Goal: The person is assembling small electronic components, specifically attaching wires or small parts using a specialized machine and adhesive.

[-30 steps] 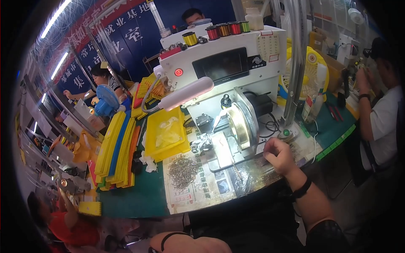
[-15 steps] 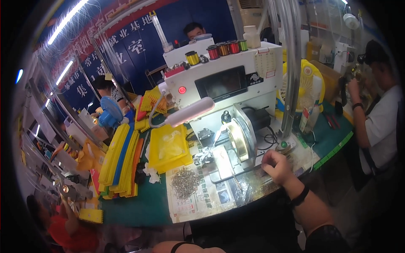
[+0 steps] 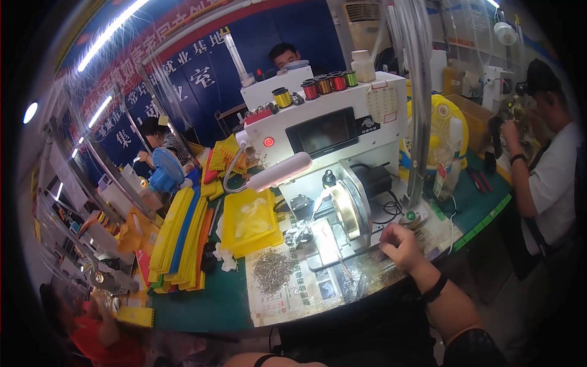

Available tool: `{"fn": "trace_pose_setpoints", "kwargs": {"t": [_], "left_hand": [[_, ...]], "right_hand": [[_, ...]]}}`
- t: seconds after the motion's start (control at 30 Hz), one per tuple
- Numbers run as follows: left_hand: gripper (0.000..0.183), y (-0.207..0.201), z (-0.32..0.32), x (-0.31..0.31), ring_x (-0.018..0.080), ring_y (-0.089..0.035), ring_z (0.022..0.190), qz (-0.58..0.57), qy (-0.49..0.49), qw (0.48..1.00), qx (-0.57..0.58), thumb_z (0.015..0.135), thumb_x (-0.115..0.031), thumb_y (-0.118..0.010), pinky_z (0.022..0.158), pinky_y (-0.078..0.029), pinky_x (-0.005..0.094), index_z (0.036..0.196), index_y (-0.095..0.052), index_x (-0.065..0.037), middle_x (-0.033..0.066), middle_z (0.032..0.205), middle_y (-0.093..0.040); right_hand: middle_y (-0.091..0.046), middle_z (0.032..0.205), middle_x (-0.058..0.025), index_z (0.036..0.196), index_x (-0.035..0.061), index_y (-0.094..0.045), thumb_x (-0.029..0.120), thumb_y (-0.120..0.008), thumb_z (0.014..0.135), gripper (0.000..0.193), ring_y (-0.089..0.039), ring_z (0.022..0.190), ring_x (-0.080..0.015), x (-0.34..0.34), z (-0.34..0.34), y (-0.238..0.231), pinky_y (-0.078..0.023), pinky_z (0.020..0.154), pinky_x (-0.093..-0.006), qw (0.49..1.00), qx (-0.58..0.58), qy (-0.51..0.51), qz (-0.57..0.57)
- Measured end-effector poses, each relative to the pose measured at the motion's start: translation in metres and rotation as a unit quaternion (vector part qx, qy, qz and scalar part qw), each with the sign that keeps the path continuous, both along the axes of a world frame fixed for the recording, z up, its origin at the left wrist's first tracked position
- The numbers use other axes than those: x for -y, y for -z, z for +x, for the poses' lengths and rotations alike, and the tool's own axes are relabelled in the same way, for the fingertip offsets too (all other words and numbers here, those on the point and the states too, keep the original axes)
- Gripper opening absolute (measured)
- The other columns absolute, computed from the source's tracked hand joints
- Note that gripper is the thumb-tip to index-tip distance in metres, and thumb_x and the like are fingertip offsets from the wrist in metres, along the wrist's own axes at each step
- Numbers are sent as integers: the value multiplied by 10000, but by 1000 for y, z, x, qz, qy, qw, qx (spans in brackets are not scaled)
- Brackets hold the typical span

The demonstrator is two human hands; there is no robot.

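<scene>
Our right hand [image 3: 400,246] rests curled on the surface [image 3: 202,306] just beside the winding machine [image 3: 342,208]; we cannot tell what its grip holds. Left hand out of view. Small metal parts [image 3: 272,269] heaped on newspaper [image 3: 287,293]

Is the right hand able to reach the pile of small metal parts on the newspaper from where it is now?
Probably yes. The right hand rests on the bench edge, to the right of the pile of small metal parts. Between them lies only flat newspaper in front of the winding machine; nothing tall blocks the way.
</scene>
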State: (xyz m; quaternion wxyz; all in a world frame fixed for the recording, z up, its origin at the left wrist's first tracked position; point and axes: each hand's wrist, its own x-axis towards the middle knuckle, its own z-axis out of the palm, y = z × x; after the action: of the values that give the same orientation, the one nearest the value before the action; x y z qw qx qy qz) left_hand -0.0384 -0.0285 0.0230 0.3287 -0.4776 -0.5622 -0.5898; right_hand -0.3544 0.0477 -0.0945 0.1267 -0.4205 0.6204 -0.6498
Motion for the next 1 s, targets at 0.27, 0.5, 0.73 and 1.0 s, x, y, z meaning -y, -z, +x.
{"fn": "trace_pose_setpoints", "kwargs": {"t": [0.27,0.5,0.73,1.0], "left_hand": [[786,14,-1,-5,314,-665,830,-34,-23,999,-22,980,-612,-548,585,-449,409,1527,-421,-63,136,1400,-564],[782,-24,-21,-15,335,-656,799,-11,56,998,-7,999,-574,-530,581,-461,461,1549,-346,-49,201,1247,-618],[899,0,-10,-9,367,-669,779,-35,94,992,74,936,-652,-574,620,-506,486,1589,-260,-119,212,1197,-635],[833,-29,14,25,363,-665,802,0,125,987,96,935,-656,-580,654,-508,485,1503,-337,-98,211,1160,-643]], "right_hand": [[-610,786,5,887,24,-621,56,-694,824,102,-551,697,-64,0,-1,3,-460,649,-241,1000,-1,-7,-1],[-604,781,8,887,25,-619,44,-701,819,108,-547,695,-63,-1,0,1,-455,643,-241,1000,4,-9,2],[-604,786,9,888,24,-618,36,-700,822,106,-553,704,-63,-3,0,0,-459,652,-239,1000,1,1,7],[-609,803,11,884,24,-613,27,-699,822,106,-553,713,-61,-1,0,3,-461,655,-239,1000,1,-7,7]]}}
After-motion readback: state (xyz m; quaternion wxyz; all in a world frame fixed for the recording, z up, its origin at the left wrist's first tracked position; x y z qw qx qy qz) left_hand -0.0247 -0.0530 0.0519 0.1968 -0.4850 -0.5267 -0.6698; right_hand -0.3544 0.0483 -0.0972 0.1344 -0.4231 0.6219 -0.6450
